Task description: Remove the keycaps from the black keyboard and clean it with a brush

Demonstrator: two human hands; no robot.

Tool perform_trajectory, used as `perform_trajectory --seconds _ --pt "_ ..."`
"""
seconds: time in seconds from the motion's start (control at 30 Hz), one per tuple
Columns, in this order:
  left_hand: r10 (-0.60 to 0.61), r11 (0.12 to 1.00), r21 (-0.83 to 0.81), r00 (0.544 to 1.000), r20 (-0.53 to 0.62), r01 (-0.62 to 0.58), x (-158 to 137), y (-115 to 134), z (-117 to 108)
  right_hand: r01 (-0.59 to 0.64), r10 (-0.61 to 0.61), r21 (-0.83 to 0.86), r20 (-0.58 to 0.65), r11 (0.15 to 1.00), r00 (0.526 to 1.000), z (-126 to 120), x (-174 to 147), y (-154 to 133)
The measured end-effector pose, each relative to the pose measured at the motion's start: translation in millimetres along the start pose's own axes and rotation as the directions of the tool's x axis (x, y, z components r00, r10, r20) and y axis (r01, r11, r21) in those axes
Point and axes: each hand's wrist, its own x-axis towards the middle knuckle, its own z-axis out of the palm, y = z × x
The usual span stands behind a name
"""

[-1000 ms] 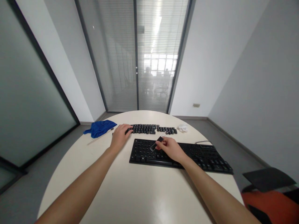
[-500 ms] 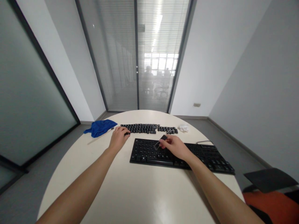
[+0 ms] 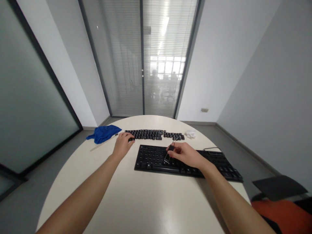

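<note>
My right hand (image 3: pixel 184 154) is closed around a keycap puller (image 3: pixel 171 149) with a dark grip and thin wire loops. The wire ends point down over the middle of a black keyboard (image 3: pixel 156 167), many of whose keycaps are off. Over on the left, my left hand (image 3: pixel 122 144) has its fingers curled on a black keycap (image 3: pixel 131 139), at the left end of the rows of loose keycaps (image 3: pixel 146 134). I cannot tell whether that keycap is lifted off the table.
A blue cloth (image 3: pixel 103 133) lies at the back left, beside a thin brush (image 3: pixel 104 142). More keycaps (image 3: pixel 174 135) and a crumpled white tissue (image 3: pixel 190 133) are at the back right. A chair (image 3: pixel 280 188) stands right of the round white table (image 3: pixel 136 201).
My right hand has turned the puller more upright and moved slightly right and toward me. The left hand has hardly moved, staying on the keycap.
</note>
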Motion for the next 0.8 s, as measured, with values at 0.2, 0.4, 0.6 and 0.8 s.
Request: perform_trajectory --seconds 0.2,0.4,0.6,0.8 --pt "-0.014 1.000 0.005 1.000 0.008 0.014 -0.4 -1.4 1.2 0.007 -0.008 -0.040 -0.027 0.999 1.000 0.6 -0.2 -1.0" --pt "0.029 0.997 -0.067 0.997 -0.071 -0.034 -1.3 22.7 -5.6 0.044 -0.043 -0.064 0.009 0.997 0.999 3.0 -0.8 -6.1" --pt "0.251 0.911 -0.342 0.968 0.020 -0.230 -12.0 83.6 -20.9 0.091 -0.088 -0.083 0.042 0.992 0.995 5.5 -1.9 -11.4" --pt "0.469 0.842 -0.439 0.826 0.311 -0.313 -32.9 112.0 -31.3 0.143 -0.133 -0.131 0.080 0.981 0.988 8.0 -2.9 -11.7"
